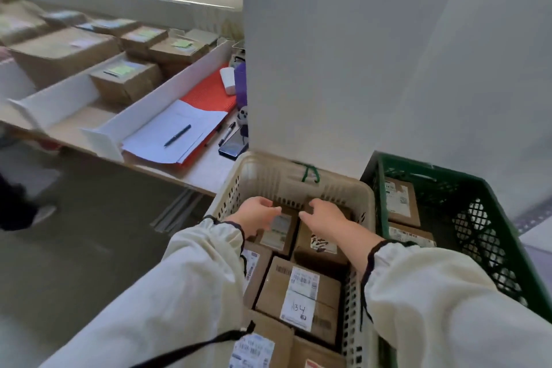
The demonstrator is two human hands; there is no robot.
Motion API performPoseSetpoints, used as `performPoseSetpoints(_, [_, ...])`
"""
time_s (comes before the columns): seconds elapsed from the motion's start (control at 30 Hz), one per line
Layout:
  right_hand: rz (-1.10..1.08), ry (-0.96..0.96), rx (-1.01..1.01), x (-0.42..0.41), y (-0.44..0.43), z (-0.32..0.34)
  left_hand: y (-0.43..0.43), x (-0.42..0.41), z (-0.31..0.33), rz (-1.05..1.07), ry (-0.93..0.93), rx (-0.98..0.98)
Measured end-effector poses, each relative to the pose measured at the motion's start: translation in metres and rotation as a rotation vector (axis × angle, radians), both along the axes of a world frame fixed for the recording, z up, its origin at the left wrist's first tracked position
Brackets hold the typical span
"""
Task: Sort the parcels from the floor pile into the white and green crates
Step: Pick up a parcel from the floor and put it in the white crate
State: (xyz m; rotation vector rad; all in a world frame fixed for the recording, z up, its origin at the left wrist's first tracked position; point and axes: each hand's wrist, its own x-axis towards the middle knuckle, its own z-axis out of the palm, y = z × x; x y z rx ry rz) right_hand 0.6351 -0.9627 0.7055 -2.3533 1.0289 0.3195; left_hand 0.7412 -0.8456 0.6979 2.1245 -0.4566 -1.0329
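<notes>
The white crate [298, 170] stands in front of me, packed with several brown labelled parcels; one label is marked 134 [298, 293]. Both of my hands reach into its far end. My left hand [257, 216] hovers with loosely curled fingers at the edge of a small labelled parcel [279, 231]. My right hand [327, 218] hangs just above a brown parcel [321, 248] beside it, fingers relaxed and holding nothing. The green crate [493, 218] sits directly right of the white one and holds two labelled parcels [400, 200]. No floor pile is in view.
A white pillar [328, 69] rises right behind both crates. To the left, a low table [206, 170] carries cardboard boxes [125, 81] between white dividers, papers with a pen [177, 134], a red mat and a phone [233, 146]. Another person's shoe [41, 213] is at the far left on grey floor.
</notes>
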Motion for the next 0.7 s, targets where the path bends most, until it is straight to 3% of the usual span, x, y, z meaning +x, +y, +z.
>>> performPoseSetpoints(0.17, [0.196,-0.054,-0.011,0.020,0.047,0.030,0.085,-0.009,0.046,0.206,-0.028,-0.026])
performPoseSetpoints(0.33, [0.529,-0.128,-0.006,0.038,0.147,0.060,0.217,-0.049,0.062,0.600,0.010,-0.100])
performPoseSetpoints(0.5, [0.905,-0.161,-0.015,0.026,0.312,0.068,0.378,-0.149,0.063,1.054,0.048,-0.086])
performPoseSetpoints(0.7, [1.384,-0.084,0.151,-0.075,0.533,0.058,0.569,-0.330,0.042,1.602,0.087,-0.017])
